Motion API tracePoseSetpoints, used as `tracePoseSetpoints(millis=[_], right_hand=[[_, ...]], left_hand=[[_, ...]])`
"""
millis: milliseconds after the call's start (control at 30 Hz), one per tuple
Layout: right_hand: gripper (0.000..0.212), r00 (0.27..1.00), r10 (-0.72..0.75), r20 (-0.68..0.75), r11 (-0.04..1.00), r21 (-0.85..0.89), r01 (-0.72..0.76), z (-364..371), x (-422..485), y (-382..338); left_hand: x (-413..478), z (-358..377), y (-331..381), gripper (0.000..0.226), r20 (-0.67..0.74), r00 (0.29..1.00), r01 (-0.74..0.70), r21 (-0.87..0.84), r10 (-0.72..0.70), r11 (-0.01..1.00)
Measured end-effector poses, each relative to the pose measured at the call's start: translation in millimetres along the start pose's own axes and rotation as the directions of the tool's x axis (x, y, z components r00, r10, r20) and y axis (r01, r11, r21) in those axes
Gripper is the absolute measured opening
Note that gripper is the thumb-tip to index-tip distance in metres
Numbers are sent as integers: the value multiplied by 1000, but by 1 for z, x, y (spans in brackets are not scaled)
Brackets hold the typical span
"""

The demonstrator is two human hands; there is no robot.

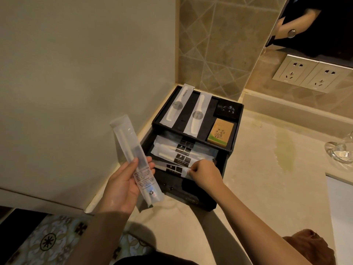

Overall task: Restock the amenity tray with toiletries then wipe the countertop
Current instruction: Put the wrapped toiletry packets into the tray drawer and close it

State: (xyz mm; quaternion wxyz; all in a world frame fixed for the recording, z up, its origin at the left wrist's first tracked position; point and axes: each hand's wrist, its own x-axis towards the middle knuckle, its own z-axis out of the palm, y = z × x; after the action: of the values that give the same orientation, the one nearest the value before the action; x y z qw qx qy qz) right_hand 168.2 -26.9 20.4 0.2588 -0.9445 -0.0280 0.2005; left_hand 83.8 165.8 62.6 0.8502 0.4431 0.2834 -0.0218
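Note:
A black two-level amenity tray [234, 129] stands in the counter's back left corner. Its upper level holds two wrapped white combs [197, 114], a black box [227, 109] and a tan soap box [220, 133]. The open lower drawer [191, 196] holds several wrapped toothbrush packets [172, 150]. My left hand [124, 184] is closed around a clear wrapped toothbrush packet [133, 155], held upright left of the drawer. My right hand [204, 174] pinches the end of the front packet [177, 169] lying in the drawer.
The beige countertop [267, 178] stretches right, with a yellowish streak [284, 150]. A glass object [342, 152] sits at the right edge. Two wall sockets [309, 73] are above it. A brown cloth [313, 245] lies at the lower right. Patterned floor shows at lower left.

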Motion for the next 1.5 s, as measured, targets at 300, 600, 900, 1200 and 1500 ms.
tracePoseSetpoints(millis=[300,600,900,1200,1500], right_hand=[[21,984,-129,-123,956,-277,91,12,0,4],[28,975,-144,-172,935,-347,76,15,-2,7],[24,956,-225,-187,908,-398,136,19,-1,10],[29,967,-200,-159,895,-431,114,17,-1,9],[28,957,-216,-196,918,-374,131,20,7,7]], left_hand=[[2,5,-5,25,-15,1000,-1,18,1,1000],[4,7,-3,18,-22,1000,-1,3,1,1000],[6,10,-7,18,-10,1000,14,6,-14,1000],[6,10,-6,16,-22,1000,2,16,-2,1000],[7,9,-6,19,-22,1000,16,18,-16,1000]])
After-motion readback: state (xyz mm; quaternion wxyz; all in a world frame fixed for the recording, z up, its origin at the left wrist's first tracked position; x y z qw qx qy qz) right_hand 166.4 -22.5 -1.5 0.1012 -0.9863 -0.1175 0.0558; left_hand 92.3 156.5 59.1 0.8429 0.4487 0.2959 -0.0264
